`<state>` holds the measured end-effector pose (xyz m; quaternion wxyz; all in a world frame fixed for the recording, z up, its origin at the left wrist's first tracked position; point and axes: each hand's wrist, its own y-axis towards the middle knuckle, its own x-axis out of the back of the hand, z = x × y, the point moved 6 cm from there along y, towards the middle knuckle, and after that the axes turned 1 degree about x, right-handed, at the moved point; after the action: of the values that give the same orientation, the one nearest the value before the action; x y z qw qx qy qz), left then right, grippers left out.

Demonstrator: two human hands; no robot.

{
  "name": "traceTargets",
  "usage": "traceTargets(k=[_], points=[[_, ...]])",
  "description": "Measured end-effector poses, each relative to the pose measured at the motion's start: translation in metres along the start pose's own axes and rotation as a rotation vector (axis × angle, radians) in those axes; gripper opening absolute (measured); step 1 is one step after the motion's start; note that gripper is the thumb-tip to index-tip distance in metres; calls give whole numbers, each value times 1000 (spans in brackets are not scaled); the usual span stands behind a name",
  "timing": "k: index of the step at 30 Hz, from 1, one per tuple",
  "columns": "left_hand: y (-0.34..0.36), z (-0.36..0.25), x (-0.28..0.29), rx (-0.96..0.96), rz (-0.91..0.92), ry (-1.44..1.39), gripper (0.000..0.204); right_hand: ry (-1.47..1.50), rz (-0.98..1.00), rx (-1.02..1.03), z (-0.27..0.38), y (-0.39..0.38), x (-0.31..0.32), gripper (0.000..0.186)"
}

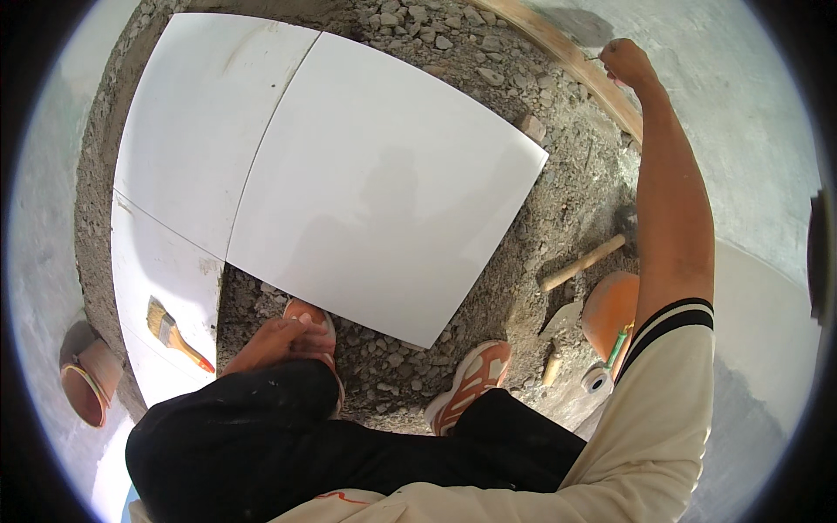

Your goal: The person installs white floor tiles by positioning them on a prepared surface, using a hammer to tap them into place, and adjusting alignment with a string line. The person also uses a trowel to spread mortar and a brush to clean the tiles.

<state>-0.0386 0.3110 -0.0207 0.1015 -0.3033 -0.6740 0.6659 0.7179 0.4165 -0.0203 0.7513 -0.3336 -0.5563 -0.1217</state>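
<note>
At the far right, my right hand [628, 65] is raised beside a long wooden board [571, 57], its fingers closed in a pinch. A thin, dark sliver sticks out of them toward the board, too small to name. My left hand [277, 342] hangs by my left knee above my shoe, fingers loosely extended and nothing visible in them. In front of me lies a large white tile [375, 174], meeting other white tiles [209, 96] along narrow joints on its left. My shadow falls across it.
A paintbrush [179, 336] rests on the near-left tile. On the right lie a wooden-handled tool [582, 261], an orange container [610, 309], a tape-like roll [596, 380] and a short wooden handle [552, 369]. A reddish bucket [91, 383] is at left. Gravel [436, 39] surrounds the tiles.
</note>
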Motion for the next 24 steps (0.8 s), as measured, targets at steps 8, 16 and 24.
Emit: traceTargets(k=[8,16,24], points=[[-1,1,10,34,-15,41,48,-299,-237,128,10,23,-3,32],[1,-6,7,25,-17,106,50,-476,-258,143,-24,50,-17,31],[13,3,21,-9,-85,19,51,-506,-218,55,-26,42,-18,34]])
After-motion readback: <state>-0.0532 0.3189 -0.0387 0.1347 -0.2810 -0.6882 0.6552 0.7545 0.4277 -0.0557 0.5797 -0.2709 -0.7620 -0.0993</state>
